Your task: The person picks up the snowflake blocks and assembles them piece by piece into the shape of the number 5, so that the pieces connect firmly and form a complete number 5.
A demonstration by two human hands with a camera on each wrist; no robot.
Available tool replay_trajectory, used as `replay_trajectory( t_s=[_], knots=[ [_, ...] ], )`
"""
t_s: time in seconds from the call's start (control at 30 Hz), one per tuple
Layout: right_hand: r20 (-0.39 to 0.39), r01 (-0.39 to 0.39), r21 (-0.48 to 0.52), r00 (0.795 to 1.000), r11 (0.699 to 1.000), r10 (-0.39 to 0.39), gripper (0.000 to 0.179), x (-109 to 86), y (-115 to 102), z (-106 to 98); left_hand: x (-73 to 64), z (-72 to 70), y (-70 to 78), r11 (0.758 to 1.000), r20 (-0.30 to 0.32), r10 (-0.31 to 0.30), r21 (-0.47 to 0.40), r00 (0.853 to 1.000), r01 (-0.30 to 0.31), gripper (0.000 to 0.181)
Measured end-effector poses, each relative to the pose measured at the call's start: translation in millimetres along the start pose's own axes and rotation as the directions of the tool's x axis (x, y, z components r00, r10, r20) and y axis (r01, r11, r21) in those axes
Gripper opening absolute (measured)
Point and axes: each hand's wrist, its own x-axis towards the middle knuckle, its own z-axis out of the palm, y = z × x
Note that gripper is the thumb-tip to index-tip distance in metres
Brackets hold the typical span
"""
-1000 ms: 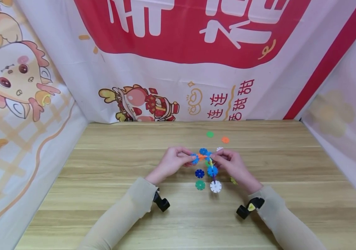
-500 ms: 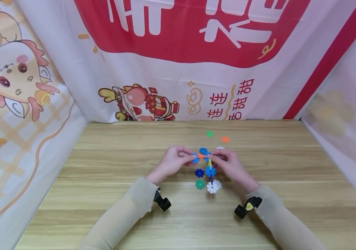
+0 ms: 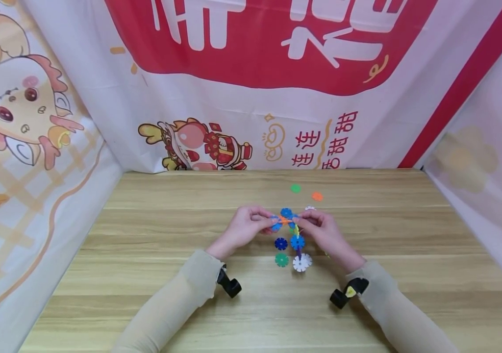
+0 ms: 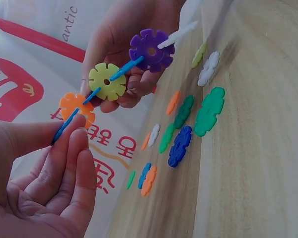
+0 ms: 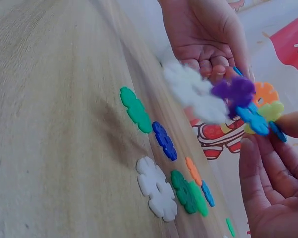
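My left hand (image 3: pixel 246 229) pinches a blue notched disc (image 4: pixel 65 127) at one end of a chain of slotted plastic snowflake discs. An orange disc (image 4: pixel 77 109) is slotted onto it, between the two hands. On its other side, my right hand (image 3: pixel 323 229) pinches another blue disc (image 5: pixel 277 131) between thumb and fingers. From there the chain hangs down toward the person: a yellow disc (image 4: pixel 108 82), a blue disc (image 3: pixel 297 242), a purple disc (image 4: pixel 151 50) and a white disc (image 5: pixel 193 91) at the free end. The chain is held above the table.
Loose discs lie on the wooden table (image 3: pixel 167 274) below and behind the hands: dark blue (image 3: pixel 281 243), green (image 3: pixel 282 260), white (image 5: pixel 156 188), orange (image 3: pixel 317 196), light green (image 3: pixel 295 188) and several others. Printed cloth (image 3: pixel 251 127) hangs behind the table and at both sides.
My right hand has shifted slightly left toward my left hand, and the hanging part of the chain swung left with it. Both hands keep their pinch; the last half second shows hardly any motion.
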Motion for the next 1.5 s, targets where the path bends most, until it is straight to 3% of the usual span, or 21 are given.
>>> replay_trajectory(
  t_s=[0.33,0.73,1.17,1.37,1.5],
  knots=[
    [0.018,0.08,0.002,0.997,0.997,-0.08,0.032,-0.5,0,-1,2.6,-0.7,0.6,1.0,-0.023,-0.021,0.013,1.0,0.021,0.024],
    [0.069,0.049,-0.016,0.996,0.999,-0.048,0.028,-0.1,-1,-3,1.3,-4.9,1.1,0.999,0.036,-0.034,-0.001,0.999,0.035,0.026],
    [0.083,0.095,-0.017,0.992,0.995,-0.093,0.026,2.8,-1,-5,4.0,-6.5,-2.1,0.999,0.072,-0.012,0.046,0.997,0.008,0.028],
    [0.084,0.092,-0.017,0.992,0.996,-0.09,0.028,2.9,0,-9,7.2,-11.9,-2.9,0.997,0.035,0.001,0.074,0.999,-0.004,0.037],
    [0.086,0.073,-0.036,0.994,0.997,-0.07,0.029,2.0,-1,-12,16.7,-17.2,-5.2,0.991,-0.001,0.042,0.127,0.999,-0.041,0.038]
  ],
)
